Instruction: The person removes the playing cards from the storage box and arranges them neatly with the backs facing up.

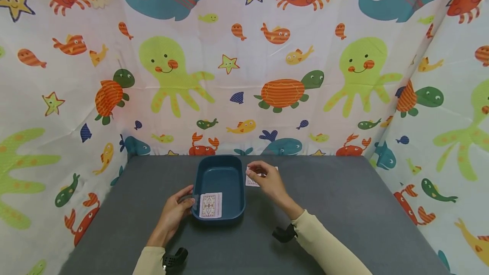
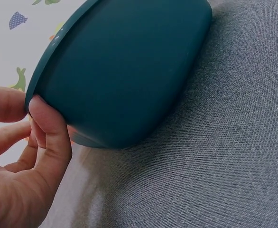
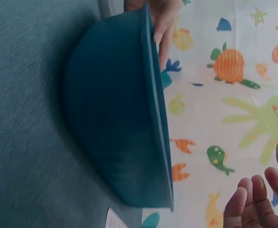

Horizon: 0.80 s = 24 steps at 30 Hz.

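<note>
Head view shows a blue tray (image 1: 219,173) on the grey worktop (image 1: 344,207), with one card (image 1: 210,205) lying face down inside it at the near end; the left hand (image 1: 175,213) grips the tray's near left rim, thumb curled over the edge, fingers (image 2: 49,128) clamped on the wall; the right hand (image 1: 267,179) hovers just right of the tray, fingers curled, pinching a second card (image 1: 252,180) over the worktop.
</note>
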Motion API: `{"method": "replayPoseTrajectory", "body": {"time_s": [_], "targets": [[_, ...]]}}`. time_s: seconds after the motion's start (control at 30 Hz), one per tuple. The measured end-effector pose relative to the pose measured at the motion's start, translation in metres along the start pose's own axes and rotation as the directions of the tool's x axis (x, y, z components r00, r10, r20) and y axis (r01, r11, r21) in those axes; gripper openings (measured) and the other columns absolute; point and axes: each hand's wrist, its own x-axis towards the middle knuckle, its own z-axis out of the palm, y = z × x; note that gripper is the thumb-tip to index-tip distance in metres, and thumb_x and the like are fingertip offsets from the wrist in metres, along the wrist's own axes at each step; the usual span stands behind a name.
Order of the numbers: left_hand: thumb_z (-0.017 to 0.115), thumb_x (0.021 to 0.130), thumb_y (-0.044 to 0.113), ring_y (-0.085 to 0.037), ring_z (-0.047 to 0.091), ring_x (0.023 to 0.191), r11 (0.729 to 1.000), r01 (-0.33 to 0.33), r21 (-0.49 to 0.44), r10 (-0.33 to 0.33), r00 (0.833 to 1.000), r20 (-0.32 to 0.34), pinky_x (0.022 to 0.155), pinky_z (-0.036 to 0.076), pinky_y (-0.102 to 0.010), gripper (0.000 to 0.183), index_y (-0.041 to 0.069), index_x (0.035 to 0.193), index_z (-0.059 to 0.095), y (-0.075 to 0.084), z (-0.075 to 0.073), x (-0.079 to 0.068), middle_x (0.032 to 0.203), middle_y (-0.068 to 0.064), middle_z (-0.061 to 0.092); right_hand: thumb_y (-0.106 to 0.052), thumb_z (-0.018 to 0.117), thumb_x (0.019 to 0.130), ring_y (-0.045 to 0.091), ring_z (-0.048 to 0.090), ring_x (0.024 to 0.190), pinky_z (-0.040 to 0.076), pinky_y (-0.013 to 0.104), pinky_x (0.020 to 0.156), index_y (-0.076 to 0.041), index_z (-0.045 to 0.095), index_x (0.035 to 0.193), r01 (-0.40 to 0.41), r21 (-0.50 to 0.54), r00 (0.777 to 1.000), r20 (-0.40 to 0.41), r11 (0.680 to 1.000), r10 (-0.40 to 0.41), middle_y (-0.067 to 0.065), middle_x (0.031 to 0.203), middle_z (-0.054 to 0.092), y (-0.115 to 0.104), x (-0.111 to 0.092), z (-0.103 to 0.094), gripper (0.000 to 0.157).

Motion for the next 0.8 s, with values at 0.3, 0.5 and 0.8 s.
{"method": "replayPoseTrajectory", "body": {"time_s": [0.3, 0.5, 0.8], "targets": [[0.054, 0.096, 0.003, -0.026, 0.055, 0.107, 1.000, -0.011, -0.007, 0.010, 1.000, -0.005, 0.075, 0.052, -0.029, 0.051, 0.011, 0.146, 0.045, -0.002, 0.000, 0.000, 0.141, -0.014, 0.044, -0.017, 0.071, 0.090, 0.028, 0.063, 0.100, 0.051, 0.032, 0.083, -0.005, 0.068, 0.115, 0.000, 0.074, 0.999, 0.042, 0.997, -0.003, 0.012, 0.106, 0.068, -0.013, 0.002, 0.022, 0.028], [0.054, 0.096, 0.003, -0.025, 0.055, 0.104, 1.000, -0.009, -0.004, 0.009, 1.000, -0.003, 0.075, 0.051, -0.029, 0.051, 0.011, 0.146, 0.045, -0.003, 0.000, 0.000, 0.141, -0.014, 0.044, -0.024, 0.070, 0.091, 0.021, 0.063, 0.099, 0.050, 0.025, 0.083, -0.014, 0.068, 0.115, -0.002, 0.041, 0.995, 0.101, 0.999, -0.002, 0.006, 0.106, 0.068, -0.018, 0.002, 0.033, 0.026], [0.055, 0.096, 0.004, -0.023, 0.056, 0.105, 1.000, -0.024, 0.012, 0.024, 1.000, 0.004, 0.076, 0.052, -0.029, 0.052, 0.011, 0.146, 0.044, -0.001, -0.001, -0.001, 0.144, -0.015, 0.043, -0.029, 0.070, 0.090, 0.020, 0.063, 0.098, 0.052, 0.031, 0.084, -0.019, 0.067, 0.117, -0.036, 0.011, 0.982, 0.188, 0.999, 0.033, 0.003, 0.108, 0.067, -0.019, 0.004, 0.051, 0.028]]}}
